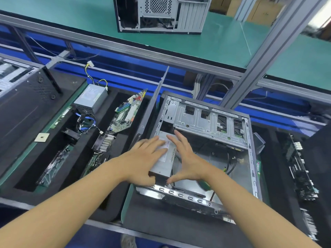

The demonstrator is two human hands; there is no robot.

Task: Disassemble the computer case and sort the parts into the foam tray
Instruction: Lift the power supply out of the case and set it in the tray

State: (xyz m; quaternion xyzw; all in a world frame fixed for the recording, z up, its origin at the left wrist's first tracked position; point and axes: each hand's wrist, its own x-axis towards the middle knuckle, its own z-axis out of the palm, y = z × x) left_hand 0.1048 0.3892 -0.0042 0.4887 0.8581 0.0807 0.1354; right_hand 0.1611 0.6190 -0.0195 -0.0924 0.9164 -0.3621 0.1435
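- The PSU (163, 163) sits inside the case (179, 193), in its near-left corner, just beside the left wall; the case lies open, right of the tray (114, 197).
- The left hand (143, 158) lies flat over the PSU's left edge, fingers spread and nearly straight, thumb down at the near end; the right hand (186, 158) rests on the top face, fingers straight and pointing far, thumb against the near end; neither is curled round the box, so this reads as pressing or sliding, not lifting.
- Handling, as a guess: a stiff metal box, probably heavy, with smooth, slippery faces; best taken by its two long sides or by the near and far ends, not by the top face alone.
- Cables (231, 163) run across the case floor to the right; whether any join the PSU I cannot tell; a tethered lead would snag a lift.
- Edges: the near rim is slotted sheet metal just under both wrists; the cage (209, 122) stands just beyond the PSU's far end, so the box likely has to come nearward before going up.
- Room: a panel (154, 104) stands on edge between case and tray, so the PSU must clear it going left; above is open; the post (259, 59) rises at far right, well apart.
- In the tray a second PSU (91, 99) stands at the far end, with a board (127, 113) to its right; which slot is free is unclear.
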